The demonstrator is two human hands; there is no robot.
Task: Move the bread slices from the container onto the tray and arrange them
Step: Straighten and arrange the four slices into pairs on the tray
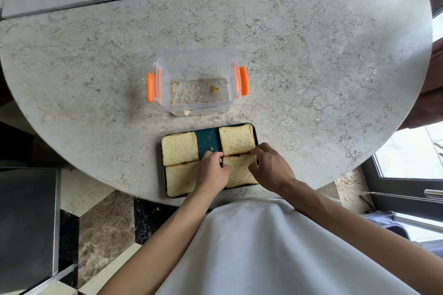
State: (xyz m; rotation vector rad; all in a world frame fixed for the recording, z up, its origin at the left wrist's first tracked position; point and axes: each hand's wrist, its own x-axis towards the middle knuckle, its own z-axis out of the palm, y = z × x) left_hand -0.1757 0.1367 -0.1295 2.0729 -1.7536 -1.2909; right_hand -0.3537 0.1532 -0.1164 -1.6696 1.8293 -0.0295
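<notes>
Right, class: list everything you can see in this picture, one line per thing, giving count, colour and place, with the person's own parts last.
table: one, grey stone, round, fills the scene
container: one, clear with orange clips, table centre, only crumbs inside
tray: one, dark teal, near table edge
bread slices: four, pale with brown crusts, on the tray, two each side
floor: chequered tiles, below the table
left hand: one, on the tray's middle
right hand: one, touching the near right slice
</notes>
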